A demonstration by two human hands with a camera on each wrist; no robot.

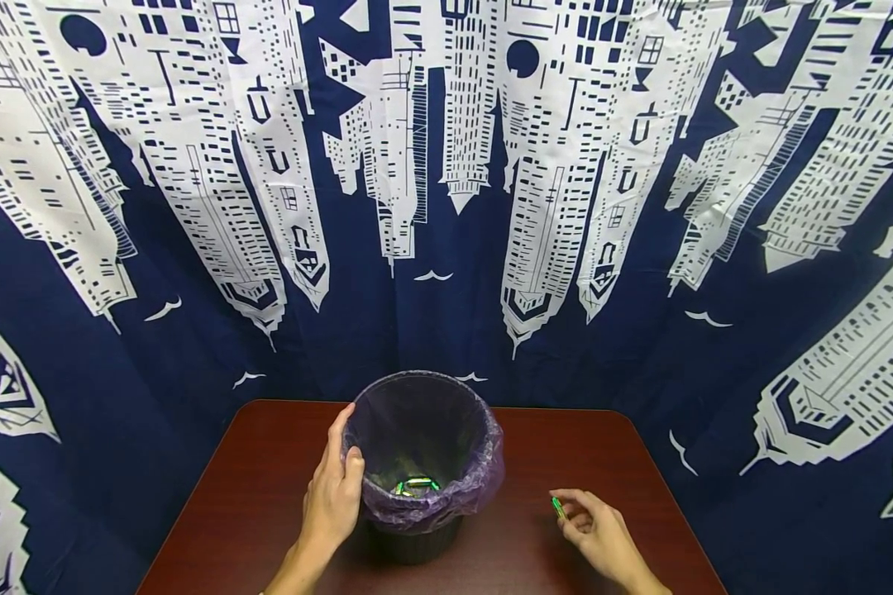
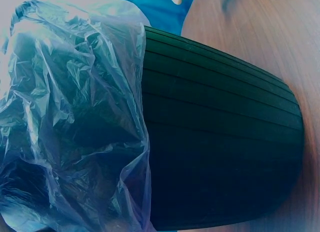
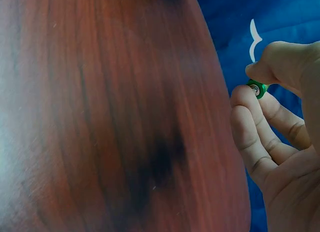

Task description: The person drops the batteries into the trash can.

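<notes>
A dark ribbed trash can (image 2: 225, 127) stands upright, lined with a thin translucent purple bag (image 1: 476, 487) folded down over its rim. My left hand (image 1: 333, 492) grips the can's left rim through the bag, thumb at the near edge and fingers along the side. Several shiny green batteries (image 1: 419, 483) lie at the bottom of the can. To the right of it, my right hand (image 1: 603, 533) pinches a single green battery (image 1: 558, 507) between thumb and fingers. Its round metal end shows in the right wrist view, above the table.
The reddish-brown wooden table (image 1: 551, 446) has rounded far corners. Right behind its far edge hangs a dark blue curtain (image 1: 417, 330) printed with white upside-down buildings. In the right wrist view a dark blurred shadow (image 3: 160, 162) falls on the wood.
</notes>
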